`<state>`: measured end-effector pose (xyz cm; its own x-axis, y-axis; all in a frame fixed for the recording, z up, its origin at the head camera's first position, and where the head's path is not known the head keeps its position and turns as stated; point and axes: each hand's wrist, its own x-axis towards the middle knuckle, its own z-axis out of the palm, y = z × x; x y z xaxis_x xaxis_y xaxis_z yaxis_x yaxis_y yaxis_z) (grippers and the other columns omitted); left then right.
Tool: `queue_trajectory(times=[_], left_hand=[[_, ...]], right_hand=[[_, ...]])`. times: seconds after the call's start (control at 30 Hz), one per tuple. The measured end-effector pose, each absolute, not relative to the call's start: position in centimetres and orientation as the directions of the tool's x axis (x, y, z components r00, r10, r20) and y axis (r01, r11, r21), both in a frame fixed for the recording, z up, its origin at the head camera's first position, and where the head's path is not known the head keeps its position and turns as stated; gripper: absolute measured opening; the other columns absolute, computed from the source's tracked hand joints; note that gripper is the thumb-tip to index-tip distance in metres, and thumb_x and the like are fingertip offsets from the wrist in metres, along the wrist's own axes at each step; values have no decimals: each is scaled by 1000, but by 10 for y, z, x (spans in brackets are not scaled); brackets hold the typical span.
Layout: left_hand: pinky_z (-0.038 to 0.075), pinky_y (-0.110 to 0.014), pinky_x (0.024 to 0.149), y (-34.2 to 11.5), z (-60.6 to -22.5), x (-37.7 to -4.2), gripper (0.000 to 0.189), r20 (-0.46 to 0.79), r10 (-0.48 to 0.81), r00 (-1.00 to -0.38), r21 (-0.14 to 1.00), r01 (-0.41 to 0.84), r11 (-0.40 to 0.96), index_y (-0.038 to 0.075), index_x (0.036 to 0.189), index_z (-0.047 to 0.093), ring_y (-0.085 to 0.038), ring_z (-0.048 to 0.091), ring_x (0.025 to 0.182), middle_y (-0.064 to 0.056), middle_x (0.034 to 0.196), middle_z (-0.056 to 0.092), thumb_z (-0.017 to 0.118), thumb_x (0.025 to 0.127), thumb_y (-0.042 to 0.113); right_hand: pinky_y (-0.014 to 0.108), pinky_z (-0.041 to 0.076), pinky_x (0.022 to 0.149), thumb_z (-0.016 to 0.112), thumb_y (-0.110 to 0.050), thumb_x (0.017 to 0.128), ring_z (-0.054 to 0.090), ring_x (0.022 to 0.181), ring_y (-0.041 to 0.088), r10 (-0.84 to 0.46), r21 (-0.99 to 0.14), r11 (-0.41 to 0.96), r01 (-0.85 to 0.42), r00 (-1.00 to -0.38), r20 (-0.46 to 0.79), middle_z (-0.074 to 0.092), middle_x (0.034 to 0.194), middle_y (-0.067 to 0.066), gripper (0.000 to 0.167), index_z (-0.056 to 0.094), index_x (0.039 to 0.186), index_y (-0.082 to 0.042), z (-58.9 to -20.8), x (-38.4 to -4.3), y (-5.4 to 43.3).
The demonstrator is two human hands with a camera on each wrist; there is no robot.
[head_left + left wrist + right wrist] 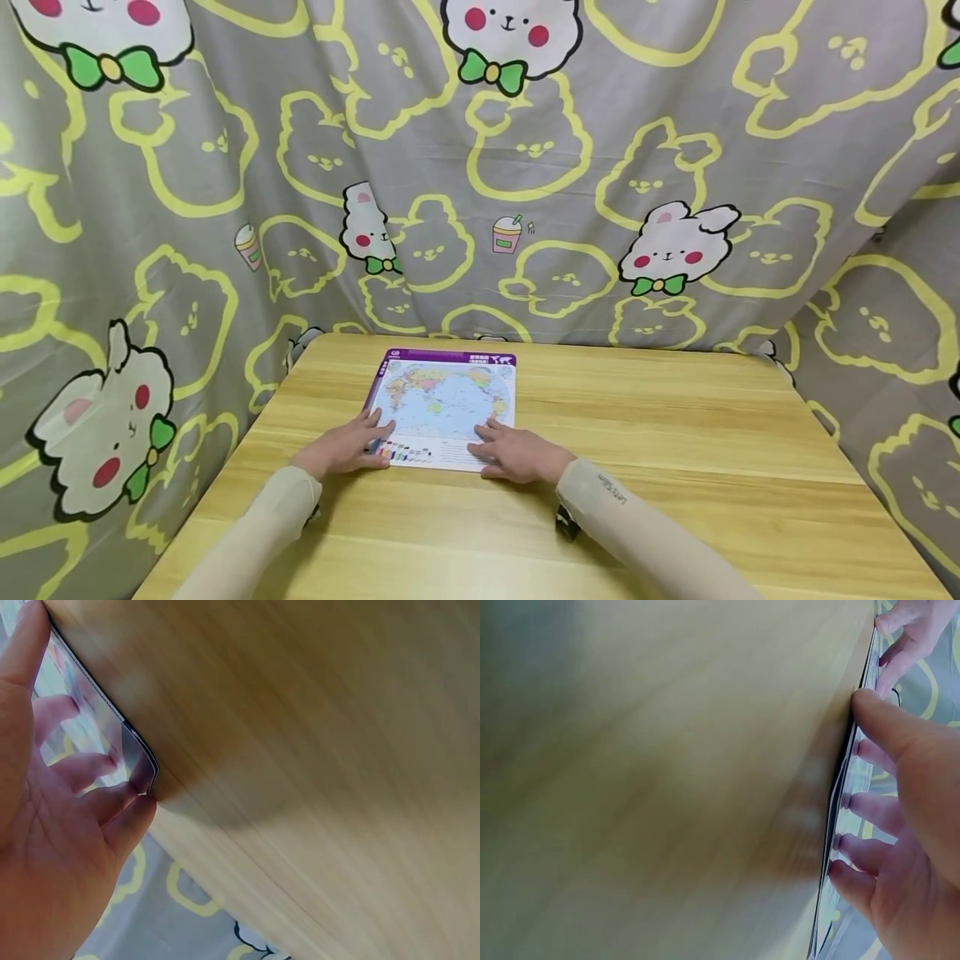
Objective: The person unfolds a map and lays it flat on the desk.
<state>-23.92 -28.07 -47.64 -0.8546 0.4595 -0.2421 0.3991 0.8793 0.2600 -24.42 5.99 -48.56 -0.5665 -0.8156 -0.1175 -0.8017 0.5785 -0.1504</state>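
Observation:
A thin world map board [435, 392] with a purple border lies flat on the wooden table [675, 433]. My left hand [347, 443] rests on its near left corner, fingers spread over the printed surface and the thumb at the near edge. On the near right corner lies my right hand [521, 454], its fingers also spread. From the left wrist, the fingertips [105, 762] touch the map's face close to a rounded corner. The right wrist view shows the board's layered dark edge [832, 817], with the right fingertips pressing on its face beside it.
A grey curtain [540, 150] with yellow outlines and white rabbits hangs behind the table and along both sides. Both forearms, in pale sleeves [645, 525], reach in over the near part of the tabletop.

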Motion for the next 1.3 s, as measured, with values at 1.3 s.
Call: queue_trajectory(times=[1.3], left_hand=[[33,-52,104,-182,-474,-238,69,-223,535,-815,121,521,845,14,145,41,-45,25,135,-25,148,29,52,90,54]], right_hand=[[49,30,107,54,-29,97,22,138,37,-788,-254,612,-749,-606,-112,32,149,17,46,49,139,-10,-484,-238,159]])
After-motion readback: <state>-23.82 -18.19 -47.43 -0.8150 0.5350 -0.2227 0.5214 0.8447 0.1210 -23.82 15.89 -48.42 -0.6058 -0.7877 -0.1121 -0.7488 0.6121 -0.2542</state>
